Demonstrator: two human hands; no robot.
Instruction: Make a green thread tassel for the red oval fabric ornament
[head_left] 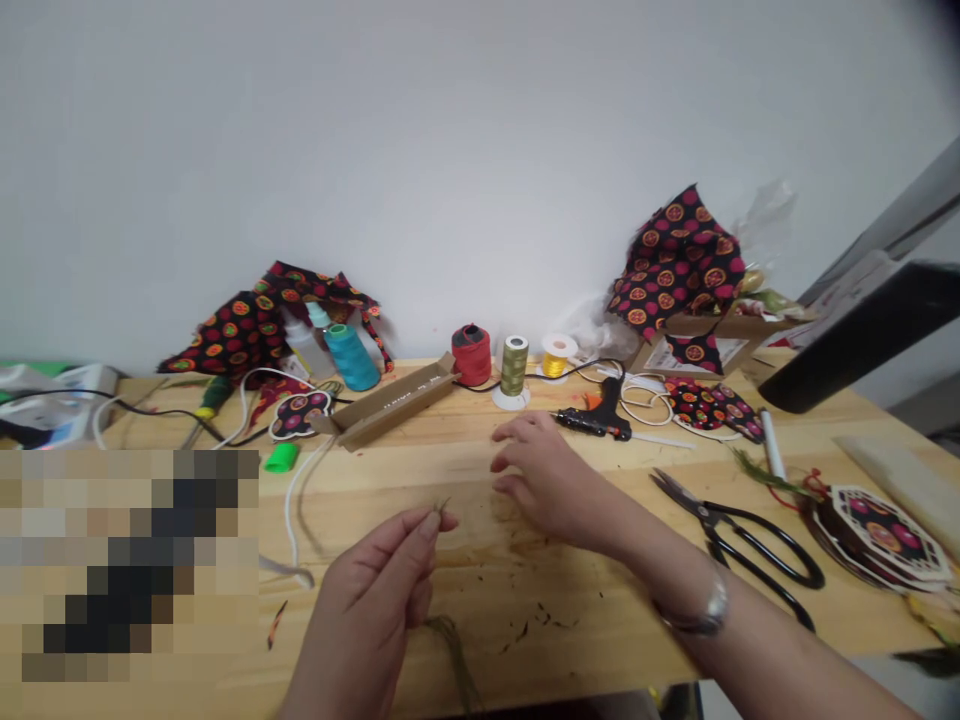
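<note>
Your left hand (379, 600) has thumb and forefinger pinching a bundle of olive-green thread (452, 650). Its strands are fine; at twelve o'clock of the pinch a few short, wispy tips poke up, uneven and slightly fanned. At six o'clock, more strands of the same colour come out below your hand, loosely bunched and curving as they drop toward the near edge of the wooden table (442, 470); the stretch between is hidden by your fingers.

Between two and three o'clock from that pinch, your right hand (551, 485) has its fingers parted and gently curled, a little blurred. Further out, at one o'clock, stands an upright spool of olive thread (514, 370), close in colour to your strands. The red spool (471, 362) is just beside it on the eleven o'clock side, the yellow spool (555, 358) on the other. A black glue gun (600, 415) lies at two o'clock, scissors (709, 520) at three with blades slightly parted, and an open cardboard tray (397, 405) at eleven.
</note>
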